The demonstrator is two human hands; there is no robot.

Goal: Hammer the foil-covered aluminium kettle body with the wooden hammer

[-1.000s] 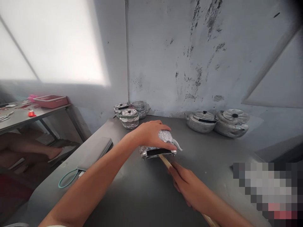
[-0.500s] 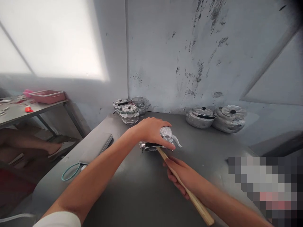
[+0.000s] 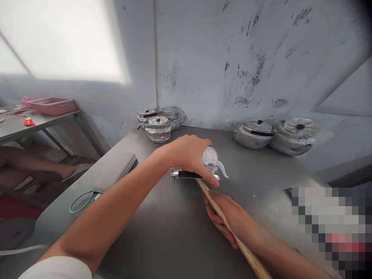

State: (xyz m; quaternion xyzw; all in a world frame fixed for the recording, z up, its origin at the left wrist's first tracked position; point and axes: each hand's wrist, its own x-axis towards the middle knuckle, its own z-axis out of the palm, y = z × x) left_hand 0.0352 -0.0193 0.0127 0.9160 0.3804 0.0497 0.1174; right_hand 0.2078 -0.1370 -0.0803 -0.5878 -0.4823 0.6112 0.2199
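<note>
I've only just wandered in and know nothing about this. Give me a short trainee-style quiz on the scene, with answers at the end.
1. Multiple choice: what does the right hand hold?
a) a spoon
b) a wooden stick
c) a pair of scissors

2. True or false: the left hand is on the silver teapot.

3. Short answer: what colour is the looped cord by the flat grey case?

Key: 1. b. 2. True. 3. Teal.
</note>
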